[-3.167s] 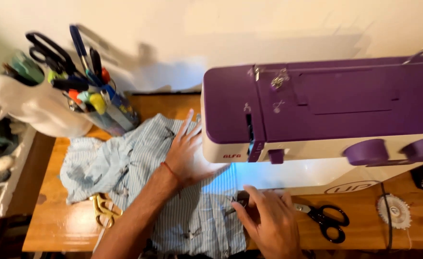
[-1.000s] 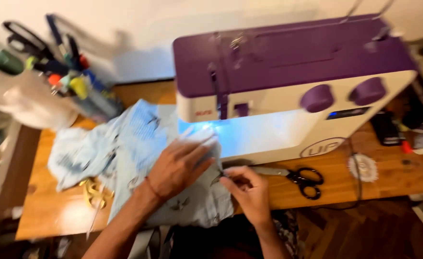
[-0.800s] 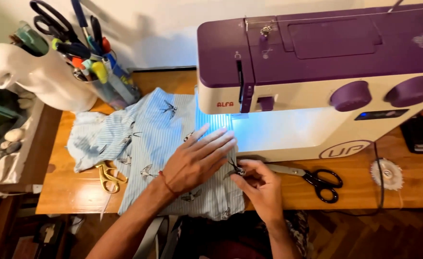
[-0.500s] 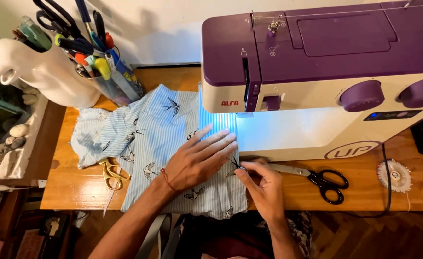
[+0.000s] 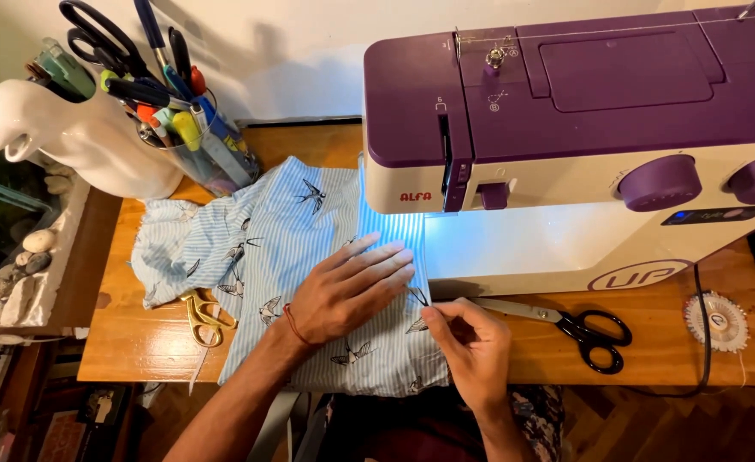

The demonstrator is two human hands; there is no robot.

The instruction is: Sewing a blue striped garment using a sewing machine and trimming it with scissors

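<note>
Striped fabric, pale blue with printed birds: spread over the middle of the wooden table, right edge under the purple and white sewing machine. Left hand: flat, fingers spread wide, pressing the cloth. Right hand: fingertips pinched narrow at the fabric's right edge; what they grip cannot be told. Black-handled scissors: near the front edge, right. Gold scissors: front left.
</note>
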